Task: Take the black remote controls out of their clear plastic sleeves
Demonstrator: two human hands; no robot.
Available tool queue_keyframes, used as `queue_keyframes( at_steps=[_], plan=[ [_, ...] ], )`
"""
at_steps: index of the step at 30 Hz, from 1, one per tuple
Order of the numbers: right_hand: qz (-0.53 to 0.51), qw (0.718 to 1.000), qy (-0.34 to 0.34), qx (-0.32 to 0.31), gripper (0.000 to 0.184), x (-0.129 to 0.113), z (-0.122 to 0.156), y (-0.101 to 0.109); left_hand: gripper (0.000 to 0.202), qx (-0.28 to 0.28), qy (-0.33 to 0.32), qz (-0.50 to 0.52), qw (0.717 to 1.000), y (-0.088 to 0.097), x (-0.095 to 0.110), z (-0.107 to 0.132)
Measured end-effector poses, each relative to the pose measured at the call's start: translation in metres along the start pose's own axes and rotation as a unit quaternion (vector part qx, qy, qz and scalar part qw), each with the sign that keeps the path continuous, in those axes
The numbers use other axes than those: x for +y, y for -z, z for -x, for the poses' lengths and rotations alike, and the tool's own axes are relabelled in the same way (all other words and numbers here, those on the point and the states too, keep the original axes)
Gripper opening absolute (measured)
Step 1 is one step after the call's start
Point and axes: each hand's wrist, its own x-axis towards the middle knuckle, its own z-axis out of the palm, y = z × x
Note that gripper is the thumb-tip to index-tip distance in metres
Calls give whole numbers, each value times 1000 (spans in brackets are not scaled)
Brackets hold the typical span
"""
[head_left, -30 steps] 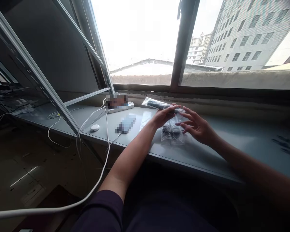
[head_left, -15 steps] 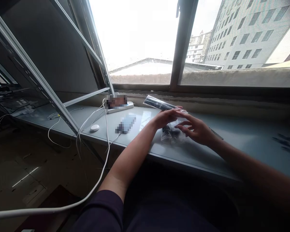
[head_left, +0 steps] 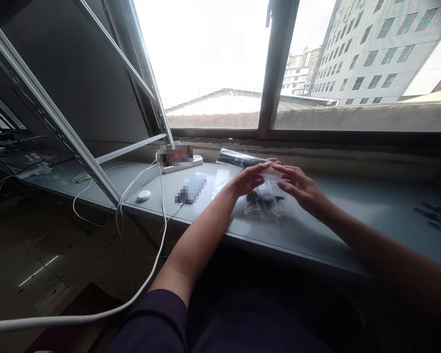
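A slim clear plastic bag (head_left: 235,158) with something dark and flat inside lies across my left hand (head_left: 250,179), its far end sticking out to the left. The fingers of that hand are closed around it. My right hand (head_left: 300,186) faces it from the right, thumb and fingers at the near, whitish end of the plastic. Below both hands, more clear bags (head_left: 266,208) with dark contents rest on the table. What the dark contents are cannot be made out.
The grey table (head_left: 318,240) runs along the window. To the left are a power strip (head_left: 197,159), a blurred phone-like device (head_left: 193,189), a round white case (head_left: 144,195) and a white cable (head_left: 161,235). A metal frame (head_left: 77,142) slants at left; dark pieces (head_left: 435,215) lie far right.
My right hand has drawn slightly to the right, and its fingers now sit at the plastic's end. The bag in my left hand has dipped a little at its far end.
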Motion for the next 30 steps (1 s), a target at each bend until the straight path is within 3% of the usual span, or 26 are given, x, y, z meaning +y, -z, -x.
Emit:
queue_keyframes(
  at_steps=[3,9,14,19,23,30],
  plan=[
    [-64,997,-46,-22,48,-7,-1,3,36,0,0,6,1000,0,0,0],
    [-46,995,-70,-51,43,-16,0,4,36,18,9,33,999,0,-1,1],
    [-88,991,-97,-16,52,-14,0,2,31,53,37,104,993,2,4,-2],
    [-141,987,-78,5,49,-10,-2,3,33,156,55,192,967,4,11,-5],
    [-123,988,-90,9,45,-10,-1,5,21,239,15,218,946,2,10,-6],
    [-94,990,-106,-20,45,-14,-1,5,24,192,8,184,964,-3,9,-5]
  ],
)
